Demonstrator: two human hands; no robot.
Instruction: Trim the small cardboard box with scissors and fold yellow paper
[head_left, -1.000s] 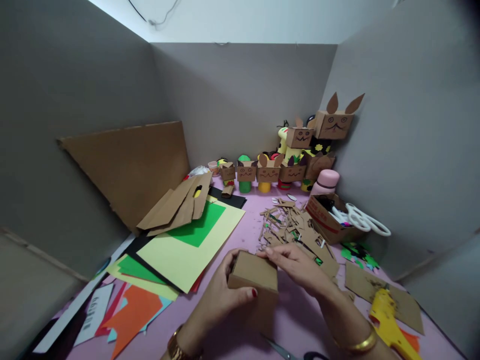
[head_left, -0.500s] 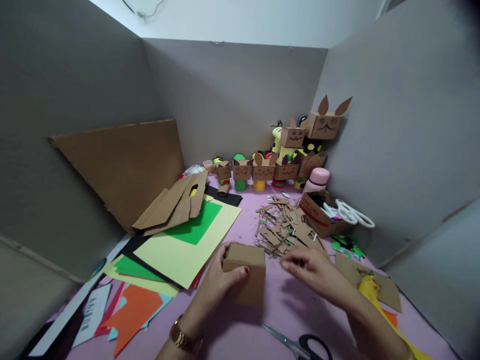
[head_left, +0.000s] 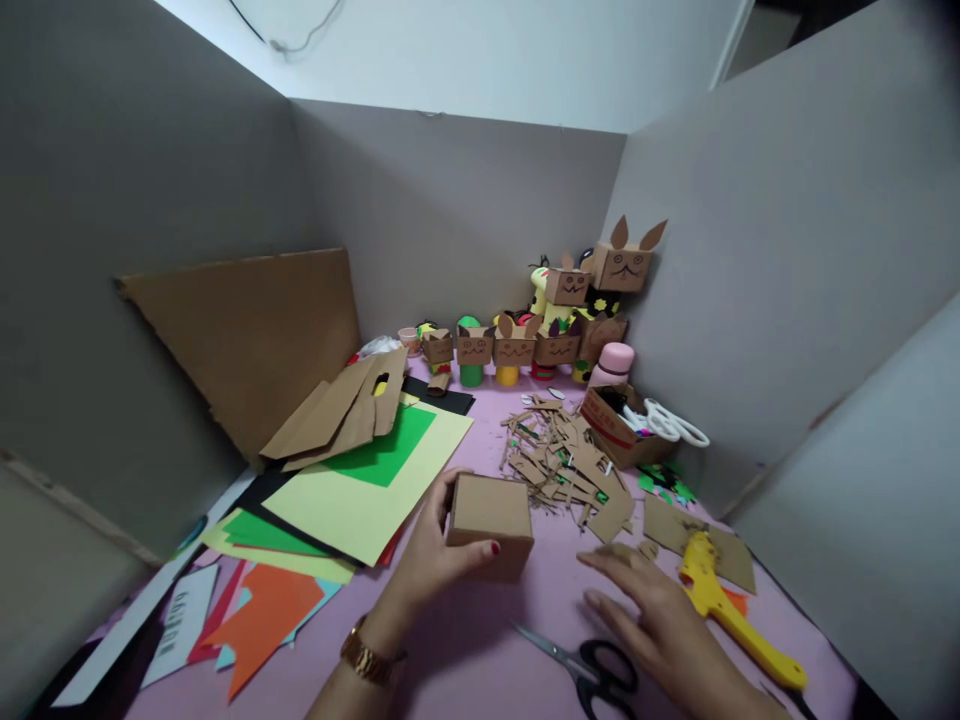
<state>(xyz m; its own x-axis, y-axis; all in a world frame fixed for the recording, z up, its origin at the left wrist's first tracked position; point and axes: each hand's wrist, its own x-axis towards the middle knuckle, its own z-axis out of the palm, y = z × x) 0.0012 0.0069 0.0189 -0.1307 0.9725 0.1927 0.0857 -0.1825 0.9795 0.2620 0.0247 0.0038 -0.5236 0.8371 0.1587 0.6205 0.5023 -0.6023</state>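
Observation:
A small brown cardboard box (head_left: 491, 508) is in the grip of my left hand (head_left: 439, 560), thumb across its front and fingers around its left side. My right hand (head_left: 645, 610) hovers over the table to the right of the box, fingers apart and nothing seen between them. Just beyond its fingertips lie small cut cardboard pieces (head_left: 648, 549). Scissors with black handles (head_left: 581, 665) rest on the table between my two hands. To the right of my right hand lies a yellow hot glue gun (head_left: 731, 605), its nozzle over a cardboard sheet (head_left: 739, 560).
Cardboard scraps (head_left: 562, 460) are heaped beyond the box. An open carton (head_left: 619, 435) holds white-handled scissors (head_left: 675, 422). Coloured paper sheets (head_left: 360, 510) and folded cardboard (head_left: 337, 410) cover the left. Cardboard animal figures (head_left: 514, 348) and a pink bottle (head_left: 613, 362) stand behind.
My right hand has moved nearer and to the right, its fingers spreading. The box in my left hand has tilted, showing more of its top. The view has shifted right.

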